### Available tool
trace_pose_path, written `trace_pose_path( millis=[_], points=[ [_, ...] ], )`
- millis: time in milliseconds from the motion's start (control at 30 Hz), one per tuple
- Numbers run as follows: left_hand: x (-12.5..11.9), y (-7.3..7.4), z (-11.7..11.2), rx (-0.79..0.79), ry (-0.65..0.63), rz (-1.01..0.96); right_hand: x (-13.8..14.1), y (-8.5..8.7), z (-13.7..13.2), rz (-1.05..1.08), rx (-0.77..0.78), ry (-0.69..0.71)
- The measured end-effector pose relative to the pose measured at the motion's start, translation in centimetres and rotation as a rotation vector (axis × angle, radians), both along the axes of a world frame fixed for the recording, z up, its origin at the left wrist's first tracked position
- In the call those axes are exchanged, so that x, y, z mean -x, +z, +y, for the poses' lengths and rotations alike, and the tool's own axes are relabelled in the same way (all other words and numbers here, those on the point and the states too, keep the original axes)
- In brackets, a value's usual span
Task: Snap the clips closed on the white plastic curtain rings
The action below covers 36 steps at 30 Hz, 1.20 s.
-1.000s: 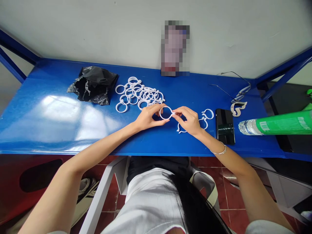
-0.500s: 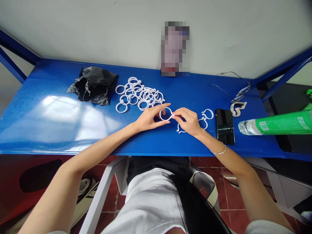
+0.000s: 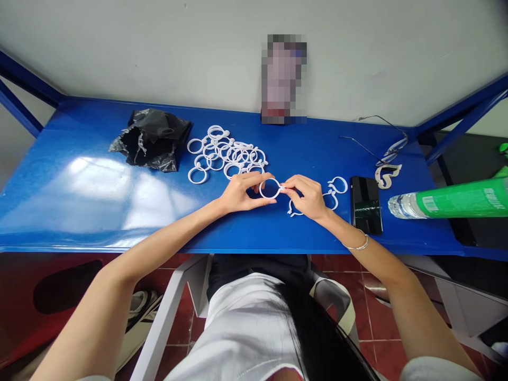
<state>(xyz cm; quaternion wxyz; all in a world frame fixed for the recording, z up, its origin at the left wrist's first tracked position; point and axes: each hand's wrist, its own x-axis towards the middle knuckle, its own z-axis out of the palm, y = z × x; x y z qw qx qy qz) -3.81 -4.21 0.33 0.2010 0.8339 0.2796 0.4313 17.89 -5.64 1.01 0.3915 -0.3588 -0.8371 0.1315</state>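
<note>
Between my two hands is a white plastic ring (image 3: 270, 180) with a small clasp tab on its right side. My left hand (image 3: 245, 192) curves around the ring's left side, thumb below and fingers above, gripping it. My right hand (image 3: 307, 196) pinches the clasp tab between thumb and fingertips. Behind my left hand lies a pile of white rings (image 3: 228, 151), several of them overlapping. Beside and partly under my right hand are a few rings with open gaps, one of them an open ring (image 3: 340, 184) near the phone.
A crumpled black plastic bag (image 3: 154, 140) lies at the left on the blue table (image 3: 222, 233). On the right are a black phone (image 3: 365, 205), eyeglasses (image 3: 391, 151), a cream-coloured curved object (image 3: 387, 176) and a green cylinder (image 3: 460, 199). A blurred-out object (image 3: 282, 79) stands against the wall.
The fingers of my left hand have shifted slightly along the top of the ring. My right hand keeps its pinch on the clasp tab; the other things stay put.
</note>
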Motion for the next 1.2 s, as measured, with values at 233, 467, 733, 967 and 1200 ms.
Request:
trace_pose_path(
  millis=[233,467,733,967,1200],
  points=[
    [0.0,-0.1,-0.2,0.015,0.038,0.018,-0.1,0.0,0.0,0.004,0.037,0.014],
    [-0.1,-0.2,-0.3,0.012,0.034,-0.011,-0.1,0.1,0.1,0.006,0.023,0.024],
    [0.0,-0.2,-0.4,0.039,0.040,0.027,-0.1,0.2,0.0,0.021,0.040,0.050],
    [0.1,-0.5,0.0,0.035,0.063,0.105,-0.1,0.4,0.3,-0.071,0.007,-0.010],
    [0.6,-0.2,1.0,0.017,0.173,0.163,-2.5,3.0,1.5,-0.461,0.039,0.038]
  ],
)
